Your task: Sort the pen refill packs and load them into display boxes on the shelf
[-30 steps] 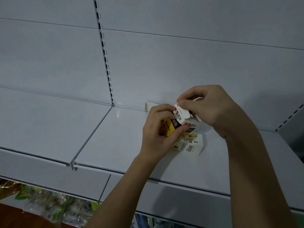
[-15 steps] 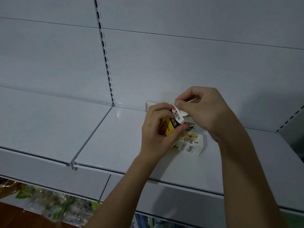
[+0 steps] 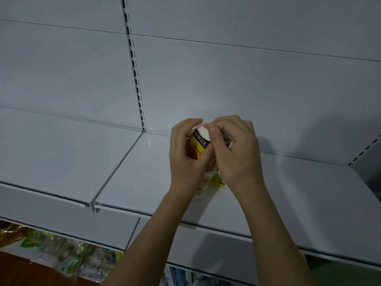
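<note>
Presently both hands clasp a yellow-and-white display box (image 3: 199,145) upright near the shelf's (image 3: 144,178) back edge: left hand (image 3: 185,159) fingers gripping its side, right hand (image 3: 235,153) closed over its white top flap.

A shop: white slotted retail shelving (image 3: 144,172) above bagged goods (image 3: 61,254).
</note>
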`<action>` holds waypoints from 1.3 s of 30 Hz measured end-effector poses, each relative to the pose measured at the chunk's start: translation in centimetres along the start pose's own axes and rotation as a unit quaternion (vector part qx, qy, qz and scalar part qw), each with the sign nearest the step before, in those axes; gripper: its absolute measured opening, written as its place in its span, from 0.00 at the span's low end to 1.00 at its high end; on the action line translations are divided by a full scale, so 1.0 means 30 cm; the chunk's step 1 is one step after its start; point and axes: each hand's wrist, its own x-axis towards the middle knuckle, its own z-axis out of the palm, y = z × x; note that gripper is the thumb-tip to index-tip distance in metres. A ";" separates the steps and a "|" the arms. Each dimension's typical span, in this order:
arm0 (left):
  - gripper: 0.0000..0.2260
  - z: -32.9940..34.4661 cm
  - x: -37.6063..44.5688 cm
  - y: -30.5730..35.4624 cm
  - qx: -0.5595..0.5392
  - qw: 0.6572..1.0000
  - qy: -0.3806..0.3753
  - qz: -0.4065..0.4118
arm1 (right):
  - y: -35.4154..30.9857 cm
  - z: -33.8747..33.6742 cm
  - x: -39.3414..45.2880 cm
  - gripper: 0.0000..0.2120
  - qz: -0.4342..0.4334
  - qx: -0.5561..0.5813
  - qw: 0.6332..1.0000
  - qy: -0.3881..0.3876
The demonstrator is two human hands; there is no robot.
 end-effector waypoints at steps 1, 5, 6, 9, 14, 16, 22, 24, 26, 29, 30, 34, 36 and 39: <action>0.17 -0.004 0.001 0.002 0.010 1.000 0.001 0.003 | 0.006 0.003 -0.003 0.12 -0.009 0.006 1.000 -0.010; 0.17 -0.033 0.014 -0.015 0.041 0.999 -0.010 0.007 | 0.014 0.036 -0.026 0.15 0.002 0.082 0.995 -0.047; 0.17 -0.039 0.016 -0.018 0.035 0.999 -0.016 -0.012 | 0.013 0.049 -0.035 0.15 0.011 0.091 0.995 -0.045; 0.18 -0.045 0.010 -0.010 0.013 0.998 -0.014 -0.067 | -0.002 0.061 -0.033 0.11 0.025 0.097 0.995 -0.026; 0.20 -0.057 -0.001 0.005 0.004 0.998 -0.017 -0.062 | -0.018 0.017 0.031 0.07 0.024 0.098 0.995 -0.021; 0.21 -0.063 0.000 0.009 0.000 0.998 -0.033 -0.061 | -0.015 -0.002 0.045 0.08 0.028 0.123 0.992 -0.015; 0.19 -0.064 0.000 0.008 -0.003 0.998 -0.049 -0.040 | 0.014 -0.017 0.035 0.09 0.024 0.150 0.988 -0.032; 0.19 -0.061 -0.001 0.005 -0.003 0.998 -0.044 -0.038 | 0.021 -0.006 0.027 0.09 0.015 0.139 0.990 -0.034; 0.19 -0.059 -0.004 0.004 -0.005 0.998 -0.041 -0.039 | 0.025 -0.002 0.021 0.09 0.010 0.133 0.991 -0.028; 0.20 -0.057 -0.004 0.005 -0.009 0.998 -0.042 -0.051 | 0.029 0.000 0.015 0.10 0.008 0.123 0.992 -0.025; 0.21 -0.057 -0.002 0.008 -0.010 0.997 -0.044 -0.055 | 0.032 0.001 0.013 0.10 0.008 0.120 0.992 -0.024; 0.20 -0.058 0.007 0.005 0.000 0.997 -0.066 -0.037 | 0.030 -0.010 0.016 0.11 -0.008 0.098 0.994 -0.041; 0.20 -0.061 0.010 0.000 0.007 0.997 -0.077 -0.025 | 0.028 -0.037 0.026 0.14 -0.028 0.068 0.994 -0.083; 0.20 -0.068 0.018 -0.002 0.013 0.996 -0.092 -0.009 | 0.025 -0.100 0.067 0.14 -0.036 0.045 0.982 -0.179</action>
